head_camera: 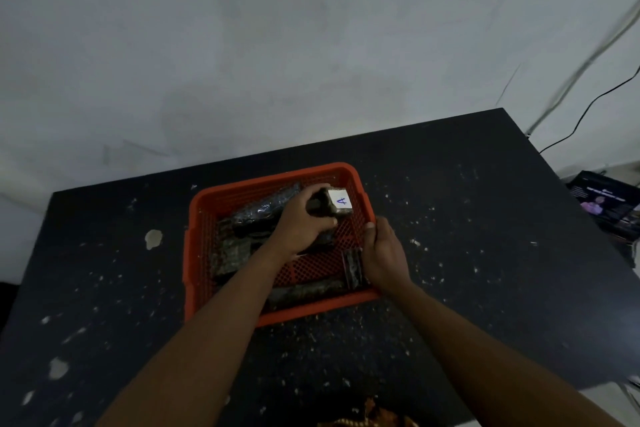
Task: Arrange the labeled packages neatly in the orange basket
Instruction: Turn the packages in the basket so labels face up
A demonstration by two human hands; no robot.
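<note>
An orange mesh basket (201, 204) sits in the middle of a dark table (450, 218). Several dark plastic-wrapped packages lie inside it, among them a long one (263, 210) at the back left and another (304, 289) along the front wall. My left hand (304, 222) grips a dark package (337, 203) with a white label marked "A", held over the basket's back right corner. My right hand (382, 253) rests on the basket's right rim, its fingers on a small dark package (353, 267) standing against the right wall.
The table top is speckled with pale chips, with a larger pale patch (153, 238) left of the basket. A dark box (604, 201) lies off the table's right side, with black cables (588, 107) along the wall. Patterned fabric (367, 418) shows at the bottom edge.
</note>
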